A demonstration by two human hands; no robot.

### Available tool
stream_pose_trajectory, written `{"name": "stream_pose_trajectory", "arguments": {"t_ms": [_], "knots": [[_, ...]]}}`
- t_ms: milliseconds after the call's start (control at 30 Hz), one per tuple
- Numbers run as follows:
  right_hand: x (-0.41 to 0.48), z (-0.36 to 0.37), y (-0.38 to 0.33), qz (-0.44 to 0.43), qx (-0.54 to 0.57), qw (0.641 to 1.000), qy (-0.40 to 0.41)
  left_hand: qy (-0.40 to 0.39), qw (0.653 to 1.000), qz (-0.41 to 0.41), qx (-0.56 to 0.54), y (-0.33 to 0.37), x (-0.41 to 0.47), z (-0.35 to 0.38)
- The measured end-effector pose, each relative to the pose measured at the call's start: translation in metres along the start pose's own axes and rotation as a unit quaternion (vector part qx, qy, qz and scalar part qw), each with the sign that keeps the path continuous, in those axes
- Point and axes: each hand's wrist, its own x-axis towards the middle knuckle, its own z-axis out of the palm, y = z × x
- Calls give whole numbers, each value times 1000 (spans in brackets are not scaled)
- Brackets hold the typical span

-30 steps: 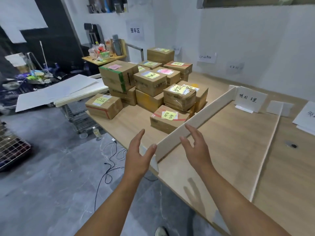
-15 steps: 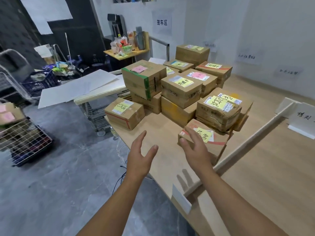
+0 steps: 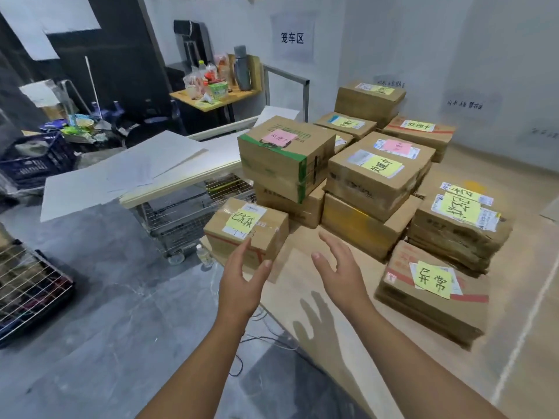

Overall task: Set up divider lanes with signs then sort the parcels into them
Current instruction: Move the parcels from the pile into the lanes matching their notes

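Several cardboard parcels with yellow or pink handwritten labels are piled on the wooden table (image 3: 360,352). A small parcel (image 3: 246,229) with a yellow label sits alone at the table's left corner. My left hand (image 3: 242,285) hovers just in front of it, fingers spread, holding nothing. My right hand (image 3: 340,272) is raised over the table to the parcel's right, also empty with fingers spread. A flat parcel (image 3: 432,290) with a yellow label lies to the right. A thin white divider strip (image 3: 526,325) crosses the table at the right edge.
A wire cage cart (image 3: 184,213) topped with white boards (image 3: 133,173) stands left of the table. Another wire cart (image 3: 27,285) is at far left. Cables (image 3: 260,334) trail on the grey floor. A small cluttered table (image 3: 211,98) stands at the back wall.
My view has swung left, away from the divider lanes and sign. Both hands moved from the divider end toward the lone small parcel at the table's left corner.
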Motion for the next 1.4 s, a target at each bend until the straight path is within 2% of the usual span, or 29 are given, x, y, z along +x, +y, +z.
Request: {"name": "stream_pose_trajectory", "arguments": {"t_ms": [333, 733, 933, 1167, 1400], "knots": [[55, 113, -27, 90, 5, 995, 46, -81, 996, -6, 25, -53, 122, -70], [129, 170, 0, 204, 16, 978, 43, -116, 985, -68, 108, -111, 229, -69], [138, 190, 21, 241, 42, 969, 41, -172, 974, -84, 117, -131, 250, -57], [124, 200, 21, 266, 92, 954, 107, -216, 968, -72, 105, -133, 254, -55], [83, 202, -2, 279, 112, 921, 247, -305, 948, -13, 88, -118, 243, -51]]}}
